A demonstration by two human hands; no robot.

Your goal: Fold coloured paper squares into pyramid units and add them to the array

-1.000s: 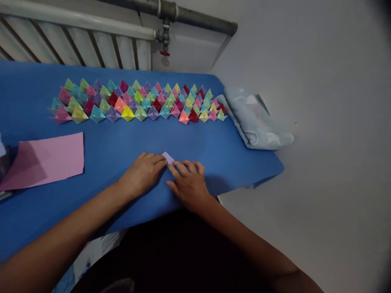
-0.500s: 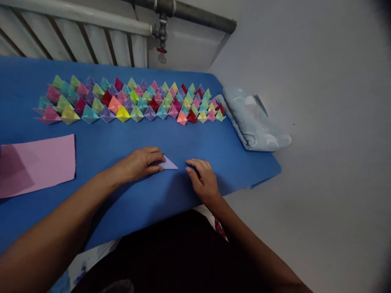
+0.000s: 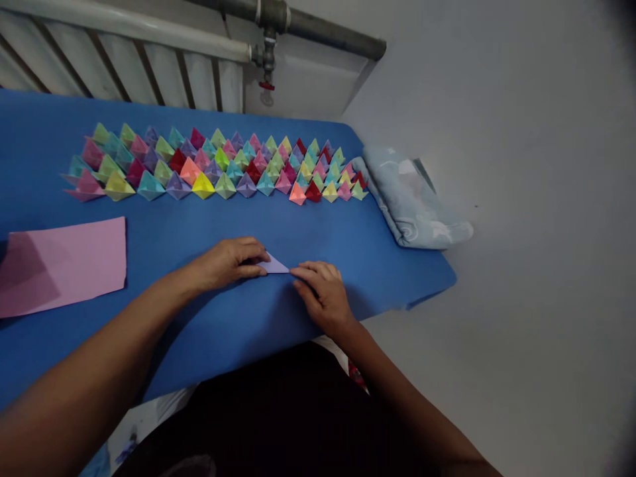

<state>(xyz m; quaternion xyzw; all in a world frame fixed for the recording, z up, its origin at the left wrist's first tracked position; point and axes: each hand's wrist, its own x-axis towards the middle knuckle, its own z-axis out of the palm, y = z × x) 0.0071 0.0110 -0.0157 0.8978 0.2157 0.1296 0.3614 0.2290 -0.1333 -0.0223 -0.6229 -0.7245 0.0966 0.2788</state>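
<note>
A small pale lilac folded paper (image 3: 275,265) lies on the blue table, its visible part a triangle pointing right. My left hand (image 3: 233,262) holds its left part between fingers and thumb, and hides that end. At the paper's right tip is my right hand (image 3: 322,291), with the index fingertip touching the point. The thumb of that hand is apart from the index finger, and nothing shows between them.
Several rows of colourful folded paper boats (image 3: 226,185) stand along the back of the blue table (image 3: 199,344). Pink sheets (image 3: 69,265) lie at the left. A folded light blue cloth (image 3: 412,199) rests at the right by the wall. Behind are a radiator (image 3: 149,59) and pipe.
My right hand has moved left, from a short gap away to touching the paper's right tip. My left hand stays on the paper. The view has shifted slightly.
</note>
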